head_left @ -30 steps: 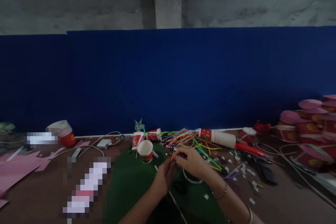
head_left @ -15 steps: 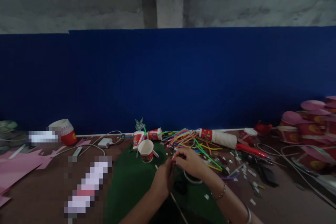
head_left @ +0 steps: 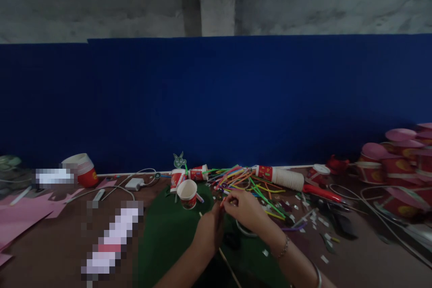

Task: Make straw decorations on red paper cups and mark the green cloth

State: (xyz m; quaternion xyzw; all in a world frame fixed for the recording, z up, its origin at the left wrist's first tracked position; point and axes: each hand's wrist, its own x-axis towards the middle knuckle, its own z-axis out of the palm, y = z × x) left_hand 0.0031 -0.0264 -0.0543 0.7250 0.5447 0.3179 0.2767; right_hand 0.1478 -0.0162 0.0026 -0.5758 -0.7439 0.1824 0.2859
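My left hand (head_left: 208,230) and my right hand (head_left: 243,208) meet over the green mat (head_left: 165,247), both closed, fingertips touching. Pinched between them is a small red piece (head_left: 222,203), too small to name. A thin pale stick (head_left: 229,267) passes under or through my left hand; which of these I cannot tell. Just beyond the hands lies a heap of coloured pipe cleaners or straws (head_left: 236,177). An open red-and-white paper cup (head_left: 187,194) stands to the left, with a second cup (head_left: 176,181) behind it carrying a green rabbit-like cutout (head_left: 179,160).
Nested paper cups (head_left: 286,179) lie behind the heap. Paper scraps (head_left: 314,221), a red-handled tool (head_left: 322,193) and cables spread rightward. Pink-topped cups (head_left: 401,162) pile up at far right. At left are pink sheets (head_left: 23,218), stacked cups (head_left: 86,173) and a white adapter (head_left: 134,184).
The hands stay together in nearly the same place, with a slight shift of the right fingers. A little more of the red piece shows. Nothing else visibly moves.
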